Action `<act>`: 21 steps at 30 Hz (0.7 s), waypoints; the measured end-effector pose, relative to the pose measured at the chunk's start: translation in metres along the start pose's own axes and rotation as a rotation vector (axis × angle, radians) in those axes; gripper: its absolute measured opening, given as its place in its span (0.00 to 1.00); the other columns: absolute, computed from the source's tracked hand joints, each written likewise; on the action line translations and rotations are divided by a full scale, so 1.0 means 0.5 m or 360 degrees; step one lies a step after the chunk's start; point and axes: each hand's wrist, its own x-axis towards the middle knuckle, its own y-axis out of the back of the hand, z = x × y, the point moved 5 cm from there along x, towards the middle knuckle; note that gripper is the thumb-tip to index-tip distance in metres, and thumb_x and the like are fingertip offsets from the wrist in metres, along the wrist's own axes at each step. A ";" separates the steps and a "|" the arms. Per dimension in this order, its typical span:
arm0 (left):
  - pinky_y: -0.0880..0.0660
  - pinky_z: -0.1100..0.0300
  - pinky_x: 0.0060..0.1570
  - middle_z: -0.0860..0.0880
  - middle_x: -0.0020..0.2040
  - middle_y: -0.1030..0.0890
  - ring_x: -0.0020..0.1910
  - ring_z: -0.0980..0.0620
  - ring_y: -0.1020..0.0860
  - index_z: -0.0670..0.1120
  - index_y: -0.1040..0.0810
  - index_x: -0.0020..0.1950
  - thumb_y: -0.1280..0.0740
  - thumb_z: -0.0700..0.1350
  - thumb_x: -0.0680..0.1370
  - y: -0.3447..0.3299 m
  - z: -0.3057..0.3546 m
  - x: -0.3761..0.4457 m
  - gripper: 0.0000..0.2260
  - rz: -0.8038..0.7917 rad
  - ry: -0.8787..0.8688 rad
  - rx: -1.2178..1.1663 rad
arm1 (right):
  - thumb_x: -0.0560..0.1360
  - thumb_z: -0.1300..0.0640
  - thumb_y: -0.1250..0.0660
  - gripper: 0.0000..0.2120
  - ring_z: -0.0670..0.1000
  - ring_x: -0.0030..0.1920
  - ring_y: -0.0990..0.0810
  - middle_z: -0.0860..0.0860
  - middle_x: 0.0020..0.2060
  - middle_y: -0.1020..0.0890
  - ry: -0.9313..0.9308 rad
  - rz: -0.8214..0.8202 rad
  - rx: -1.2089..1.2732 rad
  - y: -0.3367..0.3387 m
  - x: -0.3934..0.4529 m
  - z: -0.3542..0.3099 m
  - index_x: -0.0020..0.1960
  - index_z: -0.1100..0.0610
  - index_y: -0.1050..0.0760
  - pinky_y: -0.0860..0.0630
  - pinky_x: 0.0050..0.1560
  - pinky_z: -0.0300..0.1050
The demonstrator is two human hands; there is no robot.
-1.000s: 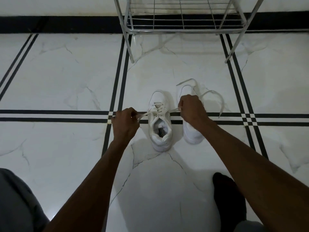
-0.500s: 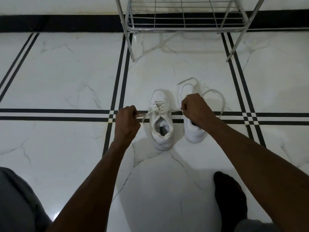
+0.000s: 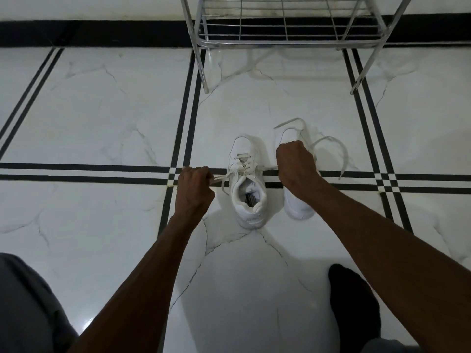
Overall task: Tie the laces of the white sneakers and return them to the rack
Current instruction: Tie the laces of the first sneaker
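Two white sneakers stand side by side on the marble floor, toes pointing away from me. The left sneaker (image 3: pixel 248 189) has its laces pulled out sideways. My left hand (image 3: pixel 195 188) is closed on one lace end to the shoe's left. My right hand (image 3: pixel 295 165) is closed on the other lace end and covers the middle of the right sneaker (image 3: pixel 297 207). The right sneaker's loose laces (image 3: pixel 331 149) trail over the floor beyond it. The metal shoe rack (image 3: pixel 285 34) stands just past the shoes, its lowest wire shelf bare.
The floor is white marble tile (image 3: pixel 102 118) with black double stripes. A black skirting band (image 3: pixel 89 33) runs along the wall behind the rack. My dark-socked foot (image 3: pixel 354 301) rests at the lower right and a grey trouser leg (image 3: pixel 25 307) at the lower left.
Both hands stay closed on the left sneaker's lace ends with the lace taut. The left hand shifted slightly toward the shoe, then held.
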 end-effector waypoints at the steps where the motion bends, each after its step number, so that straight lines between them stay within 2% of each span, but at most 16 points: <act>1: 0.21 0.46 0.52 0.43 0.40 0.14 0.40 0.43 0.19 0.40 0.17 0.45 0.30 0.30 0.71 -0.005 -0.001 0.004 0.07 -0.0005 -0.0023 -0.0001 | 0.61 0.76 0.27 0.22 0.57 0.34 0.23 0.58 0.26 0.28 0.0012 -0.0046 -0.0031 0.004 0.007 0.002 0.26 0.58 0.36 0.28 0.35 0.44; 2: 0.21 0.45 0.54 0.44 0.44 0.13 0.45 0.42 0.17 0.41 0.16 0.49 0.29 0.32 0.72 -0.009 0.001 0.007 0.08 -0.0008 -0.0056 -0.0056 | 0.61 0.75 0.26 0.17 0.60 0.39 0.20 0.60 0.31 0.23 -0.0033 -0.0157 -0.0007 0.001 0.010 0.002 0.27 0.59 0.31 0.25 0.39 0.46; 3: 0.21 0.44 0.55 0.44 0.49 0.13 0.50 0.42 0.17 0.42 0.17 0.55 0.29 0.36 0.74 -0.012 0.004 0.010 0.10 -0.0028 -0.0052 -0.0166 | 0.63 0.74 0.27 0.09 0.63 0.48 0.19 0.62 0.43 0.19 0.0046 -0.0141 -0.0059 -0.004 0.016 0.000 0.37 0.63 0.21 0.21 0.46 0.50; 4: 0.21 0.42 0.56 0.44 0.54 0.14 0.56 0.41 0.17 0.44 0.19 0.60 0.30 0.40 0.76 -0.017 0.008 0.013 0.13 -0.0061 -0.0025 -0.0286 | 0.66 0.72 0.28 0.16 0.63 0.57 0.22 0.61 0.55 0.19 0.0127 -0.0181 -0.0029 -0.008 0.017 -0.004 0.53 0.63 0.18 0.21 0.55 0.55; 5: 0.21 0.41 0.56 0.44 0.57 0.14 0.59 0.41 0.18 0.45 0.21 0.64 0.30 0.42 0.77 -0.024 0.013 0.017 0.16 -0.0120 0.0001 -0.0364 | 0.69 0.71 0.30 0.22 0.62 0.63 0.24 0.59 0.62 0.21 0.0182 -0.0304 0.0061 -0.015 0.013 -0.010 0.63 0.60 0.20 0.24 0.62 0.57; 6: 0.20 0.42 0.56 0.44 0.58 0.14 0.60 0.41 0.18 0.45 0.22 0.67 0.31 0.42 0.77 -0.030 0.024 0.020 0.17 -0.0197 -0.0001 -0.0398 | 0.71 0.69 0.31 0.23 0.61 0.65 0.24 0.58 0.64 0.21 0.0231 -0.0327 0.0195 -0.020 0.009 -0.014 0.65 0.60 0.22 0.25 0.65 0.56; 8: 0.20 0.43 0.54 0.45 0.57 0.14 0.57 0.42 0.17 0.47 0.21 0.66 0.31 0.40 0.77 -0.043 0.039 0.023 0.17 -0.0257 -0.0032 -0.0364 | 0.75 0.67 0.34 0.15 0.60 0.60 0.19 0.60 0.59 0.17 0.0258 -0.0339 0.0274 -0.026 -0.002 -0.023 0.60 0.62 0.19 0.24 0.61 0.53; 10: 0.20 0.44 0.51 0.46 0.53 0.13 0.52 0.44 0.16 0.49 0.16 0.62 0.31 0.39 0.77 -0.050 0.038 0.023 0.14 -0.0181 -0.0001 -0.0343 | 0.75 0.65 0.34 0.07 0.60 0.50 0.17 0.60 0.47 0.14 0.0206 -0.0288 0.0279 -0.035 -0.006 -0.016 0.50 0.64 0.18 0.22 0.50 0.51; 12: 0.20 0.44 0.50 0.48 0.47 0.12 0.49 0.45 0.16 0.52 0.14 0.56 0.31 0.39 0.77 -0.046 0.035 0.017 0.12 -0.0101 0.0067 -0.0280 | 0.74 0.64 0.32 0.04 0.58 0.44 0.16 0.57 0.41 0.15 0.0117 -0.0220 0.0227 -0.039 -0.015 -0.012 0.46 0.61 0.19 0.20 0.45 0.51; 14: 0.25 0.40 0.60 0.49 0.47 0.13 0.53 0.43 0.18 0.54 0.14 0.54 0.31 0.38 0.77 -0.040 0.044 0.011 0.13 -0.0067 0.0040 -0.0024 | 0.73 0.65 0.33 0.02 0.58 0.42 0.16 0.57 0.40 0.15 0.0121 -0.0185 0.0067 -0.040 -0.025 -0.016 0.42 0.60 0.21 0.21 0.41 0.49; 16: 0.35 0.37 0.69 0.50 0.49 0.14 0.58 0.43 0.23 0.52 0.14 0.54 0.31 0.37 0.76 -0.027 0.067 0.004 0.13 -0.0017 -0.0091 0.0356 | 0.73 0.66 0.35 0.05 0.59 0.43 0.16 0.59 0.41 0.16 0.0189 -0.0117 -0.0187 -0.035 -0.031 -0.029 0.40 0.59 0.23 0.28 0.38 0.46; 18: 0.39 0.36 0.70 0.49 0.48 0.14 0.59 0.42 0.24 0.49 0.13 0.52 0.29 0.35 0.72 -0.015 0.081 0.000 0.13 0.0039 -0.0220 0.0563 | 0.75 0.66 0.36 0.06 0.59 0.46 0.17 0.60 0.43 0.16 0.0238 -0.0053 -0.0426 -0.026 -0.033 -0.042 0.43 0.61 0.22 0.33 0.39 0.46; 21: 0.37 0.36 0.69 0.50 0.43 0.14 0.55 0.43 0.23 0.49 0.13 0.47 0.29 0.34 0.68 -0.011 0.076 -0.002 0.14 0.0057 -0.0258 0.0654 | 0.75 0.66 0.36 0.06 0.59 0.48 0.17 0.60 0.45 0.16 0.0217 -0.0090 -0.0538 -0.030 -0.029 -0.048 0.46 0.62 0.21 0.33 0.41 0.46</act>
